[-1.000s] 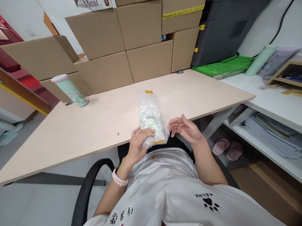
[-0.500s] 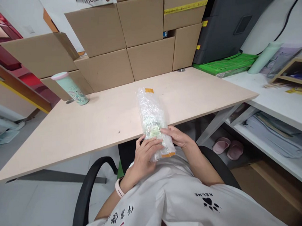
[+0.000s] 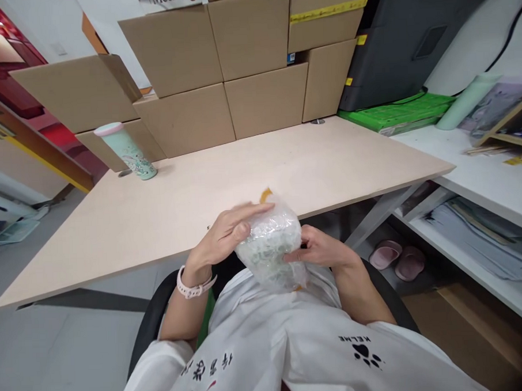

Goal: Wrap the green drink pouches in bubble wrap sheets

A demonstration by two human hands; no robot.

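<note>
A clear bubble-wrap package (image 3: 272, 244) with something pale green inside is over my lap at the desk's front edge. It is tilted, and orange tape shows at its far and near ends. My left hand (image 3: 228, 228), with a pale pink watch band (image 3: 196, 287) on the wrist, has its fingers laid across the far end and its thumb on the left side. Gripping the right side is my right hand (image 3: 321, 247), with a finger on the wrap's front. What the package holds is blurred by the plastic.
Brown cardboard boxes (image 3: 188, 121) are stacked along the back of the desk (image 3: 329, 163). A mint tumbler (image 3: 129, 152) stands at the left. To the right are a green box (image 3: 396, 117) and a white shelf (image 3: 498, 179). Pink slippers (image 3: 385, 253) lie beneath.
The package's far end has come back toward me, off the desk, and the package looks tilted. My left hand has moved from its near part up to the far end; my right hand keeps its side.
</note>
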